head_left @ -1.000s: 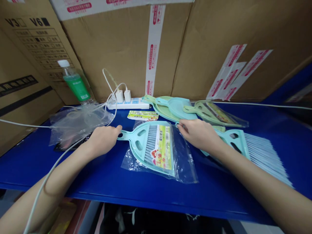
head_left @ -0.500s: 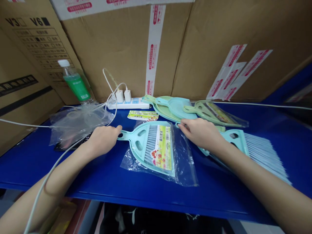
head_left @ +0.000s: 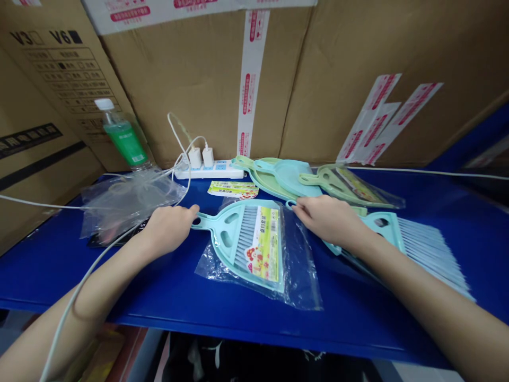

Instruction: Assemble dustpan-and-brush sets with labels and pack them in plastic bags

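Observation:
A light blue dustpan (head_left: 225,241) lies in front of me with a brush (head_left: 247,239) nested in it and a yellow-green printed card (head_left: 266,244) on top. A clear plastic bag (head_left: 302,265) spreads around its right and lower sides. At the left end, my left hand (head_left: 170,228) is closed with thumb and fingers on the dustpan's handle. My right hand (head_left: 328,217) is closed around the handle of another light blue brush (head_left: 384,228), whose loop end pokes out left of the fingers. This brush's pale bristles (head_left: 433,257) point right. Part of another blue piece shows under the right wrist.
Behind lie green and light blue dustpans (head_left: 296,178), a bagged green one (head_left: 353,188) and a loose card (head_left: 233,189). Crumpled plastic bags (head_left: 127,201), a bottle (head_left: 125,138) and a power strip (head_left: 222,170) with cables stand left. Cardboard boxes (head_left: 199,79) wall the blue table's back.
The nested dustpan and its bag have shifted very slightly toward me. Both hands keep their hold in nearly the same places.

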The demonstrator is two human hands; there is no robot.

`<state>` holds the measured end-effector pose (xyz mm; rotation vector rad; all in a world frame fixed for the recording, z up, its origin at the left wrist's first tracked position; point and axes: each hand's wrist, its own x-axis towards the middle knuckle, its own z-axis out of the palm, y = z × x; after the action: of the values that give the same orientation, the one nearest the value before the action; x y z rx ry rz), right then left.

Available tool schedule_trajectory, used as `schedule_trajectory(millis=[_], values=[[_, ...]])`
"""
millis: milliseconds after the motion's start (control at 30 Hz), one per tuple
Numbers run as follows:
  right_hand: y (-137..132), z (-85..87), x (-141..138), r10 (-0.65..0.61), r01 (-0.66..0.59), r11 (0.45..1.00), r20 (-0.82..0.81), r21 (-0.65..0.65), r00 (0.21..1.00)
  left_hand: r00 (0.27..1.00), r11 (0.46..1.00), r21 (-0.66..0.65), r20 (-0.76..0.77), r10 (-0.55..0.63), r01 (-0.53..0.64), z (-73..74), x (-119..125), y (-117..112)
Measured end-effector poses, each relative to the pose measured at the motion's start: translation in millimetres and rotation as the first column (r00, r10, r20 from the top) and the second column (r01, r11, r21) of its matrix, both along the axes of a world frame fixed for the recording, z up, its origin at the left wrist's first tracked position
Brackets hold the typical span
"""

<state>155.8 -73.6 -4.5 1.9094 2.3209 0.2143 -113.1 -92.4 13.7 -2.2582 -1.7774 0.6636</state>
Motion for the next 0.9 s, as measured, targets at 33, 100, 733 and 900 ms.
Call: schedule_trajectory(millis=[33,100,733,900], values=[[0,-0.5,1,0.008,-0.008,1.0,-0.003,0.009,1.0,1.0,1.0,0.0,-0.003,0.002,-0.002,-0.1,0,0],[1,-1.6,2,0.013,-0.012,1.0,-0.019,0.025,1.0,1.0,1.0,0.001,-0.001,0.011,-0.011,0.1,0,0],[11,-20.4,7,0.351,-0.334,0.934,-0.157,0.123,0.923,0.493,0.648,0.206,0.496,-0.715,0.733,-21.3,10,-12],[14,-24.0,6,0.347,-0.333,0.937,-0.17,0.107,0.922,0.401,0.604,0.254,0.55,-0.733,0.755,-27.8,10,-14]])
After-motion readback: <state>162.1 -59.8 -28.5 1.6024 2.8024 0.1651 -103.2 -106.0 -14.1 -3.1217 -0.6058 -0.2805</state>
